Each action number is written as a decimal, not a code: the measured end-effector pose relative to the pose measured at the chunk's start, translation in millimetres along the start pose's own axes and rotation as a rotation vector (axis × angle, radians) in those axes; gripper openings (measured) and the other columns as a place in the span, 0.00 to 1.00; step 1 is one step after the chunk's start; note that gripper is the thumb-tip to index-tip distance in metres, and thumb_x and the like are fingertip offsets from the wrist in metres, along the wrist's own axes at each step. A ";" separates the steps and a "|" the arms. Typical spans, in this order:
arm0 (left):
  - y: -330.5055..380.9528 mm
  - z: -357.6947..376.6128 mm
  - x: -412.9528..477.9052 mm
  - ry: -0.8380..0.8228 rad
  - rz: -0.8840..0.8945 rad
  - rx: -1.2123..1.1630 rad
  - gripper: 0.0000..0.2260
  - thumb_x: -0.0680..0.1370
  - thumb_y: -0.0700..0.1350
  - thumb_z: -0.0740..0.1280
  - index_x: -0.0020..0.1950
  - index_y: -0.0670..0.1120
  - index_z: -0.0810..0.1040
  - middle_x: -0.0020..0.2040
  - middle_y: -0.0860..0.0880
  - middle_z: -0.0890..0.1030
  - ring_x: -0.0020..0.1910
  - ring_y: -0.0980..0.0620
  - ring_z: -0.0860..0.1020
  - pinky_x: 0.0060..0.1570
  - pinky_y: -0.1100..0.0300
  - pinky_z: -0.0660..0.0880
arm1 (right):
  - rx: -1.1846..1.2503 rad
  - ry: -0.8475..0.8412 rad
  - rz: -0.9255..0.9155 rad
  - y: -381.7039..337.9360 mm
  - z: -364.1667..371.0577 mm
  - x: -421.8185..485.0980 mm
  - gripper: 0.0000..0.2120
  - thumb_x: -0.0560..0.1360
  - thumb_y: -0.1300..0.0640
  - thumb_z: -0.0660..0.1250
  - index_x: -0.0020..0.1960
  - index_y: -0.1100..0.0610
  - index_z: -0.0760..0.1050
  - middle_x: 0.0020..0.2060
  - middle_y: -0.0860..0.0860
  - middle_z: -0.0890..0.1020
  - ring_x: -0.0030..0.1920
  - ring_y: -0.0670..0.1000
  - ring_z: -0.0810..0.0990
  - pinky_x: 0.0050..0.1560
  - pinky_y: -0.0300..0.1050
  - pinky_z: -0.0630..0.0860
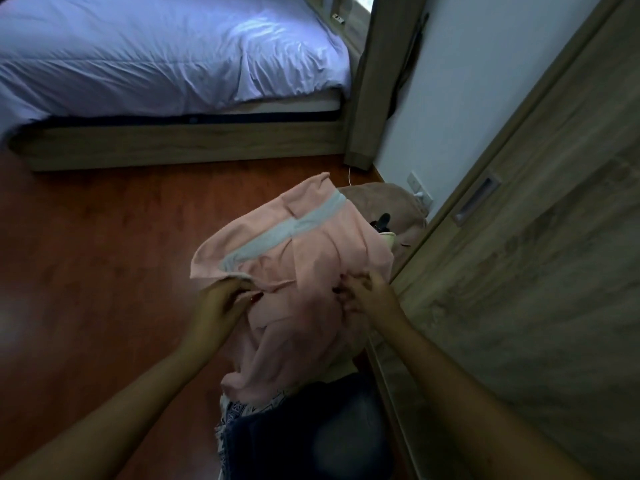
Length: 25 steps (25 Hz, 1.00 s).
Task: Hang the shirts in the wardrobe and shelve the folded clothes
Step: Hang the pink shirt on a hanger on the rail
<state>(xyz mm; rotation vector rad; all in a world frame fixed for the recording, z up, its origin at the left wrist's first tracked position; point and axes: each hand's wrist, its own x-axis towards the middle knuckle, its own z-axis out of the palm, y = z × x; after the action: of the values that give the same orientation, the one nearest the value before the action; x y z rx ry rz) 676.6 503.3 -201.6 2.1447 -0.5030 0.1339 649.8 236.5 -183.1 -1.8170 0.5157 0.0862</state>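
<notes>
At frame centre, my left grip (221, 299) and right grip (363, 292) both pinch the pink shirt (311, 251) above the floor (104, 254).

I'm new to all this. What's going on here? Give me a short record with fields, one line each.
held item: pink shirt with a pale band across it
left hand: gripping the shirt's edge
right hand: bunched into the shirt's middle
hanger: none visible
below the shirt: dark and patterned clothes in a pile
wardrobe: on the right, door shut
bed: ahead, pale sheet
floor: reddish wood
beyond the shirt: beige fabric by the wall, with a small dark object I can't identify
</notes>
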 end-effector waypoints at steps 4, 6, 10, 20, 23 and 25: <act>14.9 -0.1 21.0 0.056 -0.616 -0.534 0.11 0.73 0.57 0.69 0.44 0.51 0.83 0.40 0.59 0.84 0.44 0.56 0.80 0.45 0.65 0.76 | 0.253 0.012 0.153 -41.7 22.4 14.4 0.16 0.75 0.49 0.67 0.39 0.62 0.73 0.32 0.57 0.80 0.29 0.51 0.82 0.30 0.44 0.80; 15.6 -0.4 28.3 0.123 -0.861 -0.783 0.20 0.73 0.62 0.66 0.46 0.45 0.81 0.39 0.50 0.83 0.42 0.51 0.81 0.47 0.56 0.79 | 0.263 0.032 0.201 -44.3 26.6 15.6 0.19 0.77 0.47 0.64 0.38 0.63 0.74 0.31 0.58 0.79 0.27 0.50 0.81 0.30 0.42 0.81; 13.3 3.5 31.3 0.435 -0.820 -0.972 0.08 0.80 0.46 0.63 0.55 0.44 0.77 0.44 0.47 0.80 0.42 0.52 0.80 0.38 0.62 0.82 | 0.367 0.050 0.290 -46.4 21.9 12.8 0.19 0.78 0.47 0.61 0.40 0.63 0.72 0.33 0.58 0.77 0.33 0.54 0.80 0.34 0.45 0.82; 31.9 -15.4 0.3 0.206 -0.718 -0.953 0.06 0.79 0.46 0.63 0.52 0.48 0.79 0.50 0.47 0.82 0.48 0.51 0.81 0.50 0.54 0.79 | 0.709 -0.130 0.483 -99.9 22.8 10.2 0.38 0.69 0.34 0.66 0.68 0.59 0.66 0.61 0.59 0.75 0.63 0.62 0.74 0.64 0.64 0.70; 31.1 -24.9 -5.1 0.179 -0.722 -0.944 0.09 0.79 0.49 0.63 0.55 0.49 0.79 0.50 0.49 0.83 0.48 0.52 0.82 0.51 0.54 0.79 | 0.641 -0.059 0.487 -98.9 28.1 12.5 0.37 0.65 0.39 0.73 0.65 0.57 0.66 0.51 0.57 0.76 0.59 0.62 0.77 0.59 0.65 0.74; 29.2 -28.0 -7.3 0.183 -0.750 -0.959 0.11 0.79 0.49 0.63 0.57 0.47 0.79 0.48 0.49 0.84 0.47 0.54 0.82 0.48 0.57 0.81 | 0.588 0.011 0.433 -88.7 33.8 16.7 0.37 0.60 0.49 0.78 0.63 0.60 0.68 0.48 0.58 0.79 0.49 0.59 0.81 0.46 0.63 0.80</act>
<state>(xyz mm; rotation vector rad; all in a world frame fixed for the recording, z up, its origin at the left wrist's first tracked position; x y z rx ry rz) 660.7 513.0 -165.0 1.2304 0.3298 -0.2818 706.1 282.0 -119.4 -1.1153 0.8376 0.1973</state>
